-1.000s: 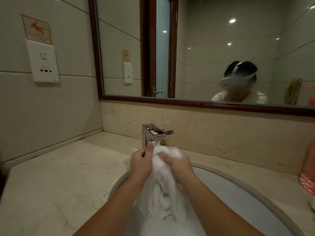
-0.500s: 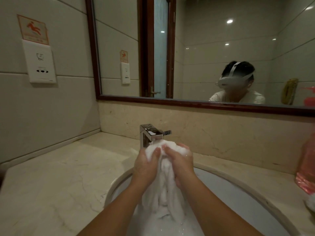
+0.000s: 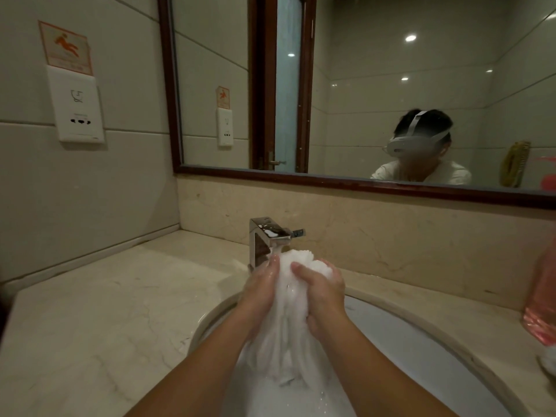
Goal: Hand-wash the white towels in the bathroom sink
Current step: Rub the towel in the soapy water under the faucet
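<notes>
Marble counter [image 3: 90, 311] rings the sink [image 3: 406, 341]. Left hand [image 3: 261, 291] at 9 o'clock and right hand [image 3: 323, 293] at 3 both clench the bunched towel [image 3: 285, 335] between them, equally near. Its long axis hangs toward 6 into the basin, with its top just under the tap [image 3: 261, 245] at 12.

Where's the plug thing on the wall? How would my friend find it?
Find the big mirror. On the wall left of it hangs a white socket plate, just under an orange sticker. Its twin inside the mirror is only a reflection.
</notes>
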Demonstrator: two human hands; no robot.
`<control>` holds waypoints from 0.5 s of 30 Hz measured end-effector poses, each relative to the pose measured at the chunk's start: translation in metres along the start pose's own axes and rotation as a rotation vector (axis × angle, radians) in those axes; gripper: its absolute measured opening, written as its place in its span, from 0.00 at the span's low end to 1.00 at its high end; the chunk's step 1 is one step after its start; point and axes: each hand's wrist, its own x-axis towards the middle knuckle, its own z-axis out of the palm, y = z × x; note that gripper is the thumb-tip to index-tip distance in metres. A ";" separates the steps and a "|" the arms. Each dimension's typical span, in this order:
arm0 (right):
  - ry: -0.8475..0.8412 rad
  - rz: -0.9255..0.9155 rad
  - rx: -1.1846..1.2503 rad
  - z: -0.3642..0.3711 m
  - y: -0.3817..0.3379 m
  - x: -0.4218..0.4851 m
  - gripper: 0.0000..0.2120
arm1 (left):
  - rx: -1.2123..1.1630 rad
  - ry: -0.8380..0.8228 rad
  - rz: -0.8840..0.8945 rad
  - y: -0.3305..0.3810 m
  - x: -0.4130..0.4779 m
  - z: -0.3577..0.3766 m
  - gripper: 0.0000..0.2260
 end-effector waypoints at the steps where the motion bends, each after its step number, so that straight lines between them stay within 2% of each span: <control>1: 0.006 0.011 0.026 -0.001 0.000 0.000 0.24 | 0.025 -0.016 -0.018 -0.002 -0.001 0.002 0.24; 2: -0.004 0.022 0.032 -0.002 0.000 -0.001 0.21 | 0.040 -0.005 -0.024 -0.002 -0.002 0.004 0.26; 5: -0.079 0.044 0.019 0.000 0.000 -0.006 0.12 | 0.075 0.082 -0.026 0.004 -0.006 0.005 0.20; 10: -0.177 0.016 -0.099 0.020 0.005 -0.006 0.21 | -0.093 0.322 -0.080 0.011 -0.002 -0.012 0.25; 12: -0.199 0.077 -0.116 0.028 0.005 -0.009 0.20 | -0.146 0.325 -0.079 0.008 0.000 -0.018 0.25; 14: -0.205 0.136 -0.122 0.031 0.003 -0.013 0.15 | -0.105 0.252 -0.068 0.006 -0.002 -0.021 0.25; 15: -0.200 0.135 -0.132 0.031 0.003 -0.012 0.14 | -0.069 0.187 -0.068 0.005 -0.003 -0.021 0.29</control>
